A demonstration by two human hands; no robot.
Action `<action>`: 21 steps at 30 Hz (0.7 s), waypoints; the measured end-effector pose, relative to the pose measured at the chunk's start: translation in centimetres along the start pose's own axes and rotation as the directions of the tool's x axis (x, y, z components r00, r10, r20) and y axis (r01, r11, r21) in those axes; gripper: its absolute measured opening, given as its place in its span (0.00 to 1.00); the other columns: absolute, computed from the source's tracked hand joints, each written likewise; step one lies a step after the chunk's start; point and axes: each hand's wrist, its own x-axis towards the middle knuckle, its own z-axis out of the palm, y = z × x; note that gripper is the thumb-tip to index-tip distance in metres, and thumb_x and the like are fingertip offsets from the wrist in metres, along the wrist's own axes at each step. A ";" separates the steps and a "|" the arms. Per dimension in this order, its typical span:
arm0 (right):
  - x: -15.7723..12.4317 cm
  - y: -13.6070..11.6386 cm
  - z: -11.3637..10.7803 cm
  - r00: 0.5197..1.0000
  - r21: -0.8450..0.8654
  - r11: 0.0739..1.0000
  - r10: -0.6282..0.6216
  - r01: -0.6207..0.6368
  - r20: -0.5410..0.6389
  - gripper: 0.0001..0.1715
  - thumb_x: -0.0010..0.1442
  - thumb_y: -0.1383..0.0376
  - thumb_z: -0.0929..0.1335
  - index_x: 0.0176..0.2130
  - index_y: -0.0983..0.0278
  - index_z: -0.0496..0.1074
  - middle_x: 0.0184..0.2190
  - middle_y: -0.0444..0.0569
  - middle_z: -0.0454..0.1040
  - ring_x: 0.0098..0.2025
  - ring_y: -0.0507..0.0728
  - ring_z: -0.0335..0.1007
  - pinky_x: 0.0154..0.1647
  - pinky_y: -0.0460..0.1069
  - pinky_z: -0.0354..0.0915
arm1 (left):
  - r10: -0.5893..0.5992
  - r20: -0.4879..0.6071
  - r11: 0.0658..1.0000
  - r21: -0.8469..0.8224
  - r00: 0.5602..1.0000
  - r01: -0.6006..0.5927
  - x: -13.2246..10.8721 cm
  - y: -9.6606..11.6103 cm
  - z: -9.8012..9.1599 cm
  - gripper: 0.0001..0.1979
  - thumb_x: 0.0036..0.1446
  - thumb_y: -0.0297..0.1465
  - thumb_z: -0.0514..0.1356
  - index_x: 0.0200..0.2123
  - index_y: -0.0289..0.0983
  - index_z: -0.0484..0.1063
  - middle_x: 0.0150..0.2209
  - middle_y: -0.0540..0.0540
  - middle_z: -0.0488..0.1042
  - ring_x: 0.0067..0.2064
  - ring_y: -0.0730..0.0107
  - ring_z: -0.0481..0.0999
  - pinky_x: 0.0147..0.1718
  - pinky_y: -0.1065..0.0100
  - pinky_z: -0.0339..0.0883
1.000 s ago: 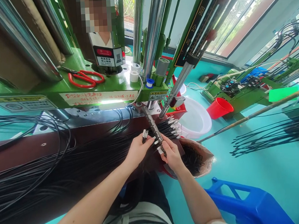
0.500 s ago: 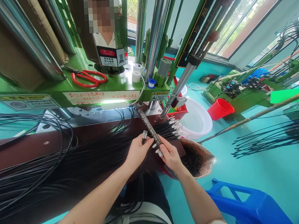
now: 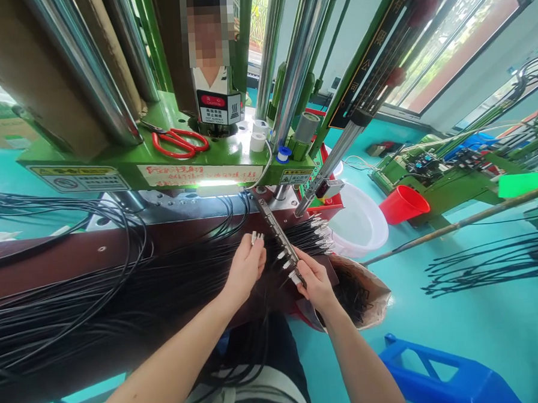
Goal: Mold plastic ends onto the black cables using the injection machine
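My left hand [image 3: 245, 266] pinches a few plug ends [image 3: 255, 237] upright above the cable bundle [image 3: 134, 293], ready to feed, while my right hand [image 3: 316, 281] fingers clamp the metal jig [image 3: 280, 237] to steady it

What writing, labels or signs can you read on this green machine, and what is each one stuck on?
"公" and "限", gold characters: black strip on the slanted green column; the rest unreadable.
Hot-surface symbol and red patch: warning label on the dark block; its small text is blurred.
Red handwriting: white strip on the machine's front edge; illegible.
Yellow sticker and small yellow sticker, same edge: too small to read.
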 end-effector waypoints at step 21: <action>0.2 -0.5 -0.1 0.998 -0.008 1.000 0.017 -0.017 0.061 0.24 0.56 0.55 0.66 0.51 0.61 0.69 0.18 0.39 0.60 0.15 0.43 0.47 0.10 0.39 0.45 | -0.082 0.003 0.995 0.055 0.997 0.082 0.3 -0.7 -0.4 0.15 0.43 0.39 0.62 0.22 0.37 0.60 0.11 0.61 0.51 0.13 0.85 0.48 0.12 0.78 0.39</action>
